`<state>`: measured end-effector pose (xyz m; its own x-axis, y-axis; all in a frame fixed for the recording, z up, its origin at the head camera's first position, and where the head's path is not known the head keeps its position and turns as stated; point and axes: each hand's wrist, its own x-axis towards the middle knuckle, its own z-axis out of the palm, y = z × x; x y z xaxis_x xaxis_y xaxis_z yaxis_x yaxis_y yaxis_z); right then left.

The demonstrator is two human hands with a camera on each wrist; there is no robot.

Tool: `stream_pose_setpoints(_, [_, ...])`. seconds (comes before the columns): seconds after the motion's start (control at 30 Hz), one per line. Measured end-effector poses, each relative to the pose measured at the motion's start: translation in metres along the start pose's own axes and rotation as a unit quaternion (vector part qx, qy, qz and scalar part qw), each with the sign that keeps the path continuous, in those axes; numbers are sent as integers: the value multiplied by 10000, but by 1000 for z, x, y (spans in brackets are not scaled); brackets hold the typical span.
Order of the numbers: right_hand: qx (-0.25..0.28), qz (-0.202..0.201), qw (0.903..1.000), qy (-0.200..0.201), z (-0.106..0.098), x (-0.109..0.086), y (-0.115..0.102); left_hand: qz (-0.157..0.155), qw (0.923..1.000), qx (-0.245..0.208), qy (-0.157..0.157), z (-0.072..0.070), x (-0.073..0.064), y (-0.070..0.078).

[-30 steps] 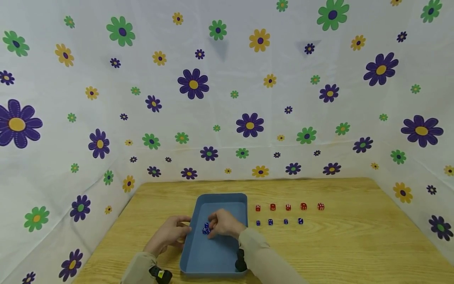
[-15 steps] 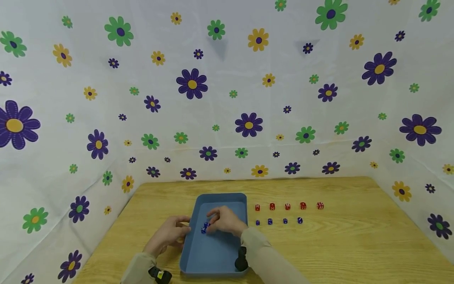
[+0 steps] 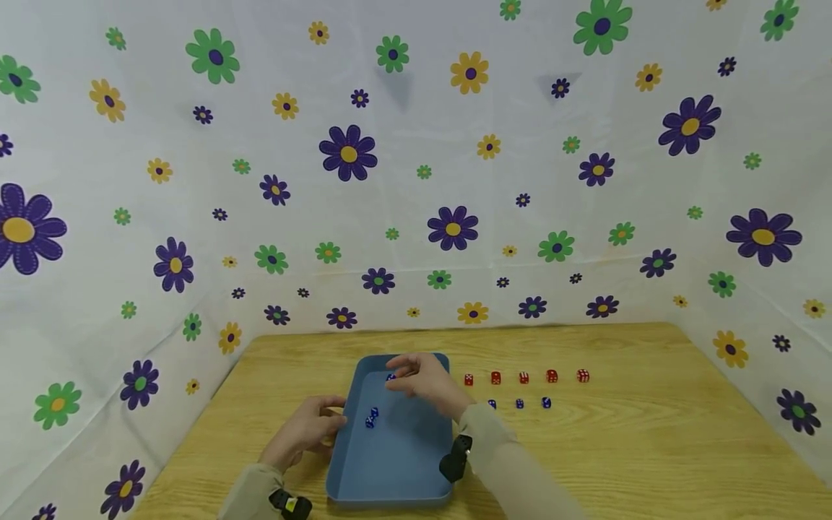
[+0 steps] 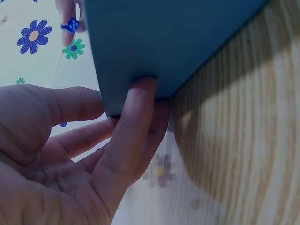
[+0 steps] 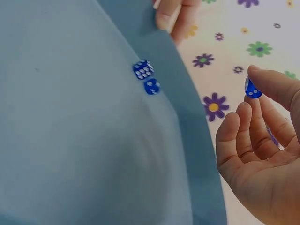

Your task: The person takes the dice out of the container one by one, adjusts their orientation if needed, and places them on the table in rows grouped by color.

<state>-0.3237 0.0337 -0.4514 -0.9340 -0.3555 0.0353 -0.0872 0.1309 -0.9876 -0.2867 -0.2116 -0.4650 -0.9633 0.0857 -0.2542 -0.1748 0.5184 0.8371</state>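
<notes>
My right hand (image 3: 425, 379) pinches a blue die (image 5: 253, 88) between thumb and fingertip, held above the far part of the blue tray (image 3: 390, 477). The same die shows past the tray wall in the left wrist view. Two more blue dice (image 3: 372, 417) lie close together on the tray floor near its left wall; white pips show on them in the right wrist view. My left hand (image 3: 305, 433) holds the tray's left side, with the thumb at the rim and a finger (image 4: 133, 108) against the outer wall.
Right of the tray, several red dice (image 3: 523, 377) stand in a row on the wooden table (image 3: 617, 448). A row of blue dice (image 3: 519, 404) lies in front of them, its left end hidden by my right wrist. Flower-patterned cloth (image 3: 403, 188) encloses the table's back and sides.
My right hand has picked a blue die from the cluster in the tray and lifted it away, toward the tray's far right. Two dice stay behind. The left hand keeps its place.
</notes>
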Motion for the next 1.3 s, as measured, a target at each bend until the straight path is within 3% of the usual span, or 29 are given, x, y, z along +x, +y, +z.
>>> stream_pose_setpoints(0.53, [54, 248, 9990, 369, -63, -34, 3, -3, 10000, 83, -3, 2, 3, -2])
stream_pose_setpoints(0.9, [-300, 117, 9987, 389, -83, -51, 0, -39, 9999, 147, 3, 0, 4, 0])
stream_pose_setpoints(1.3, [-798, -180, 9947, 622, -119, -68, 14, -57, 9998, 166, -41, 0, 3, 2])
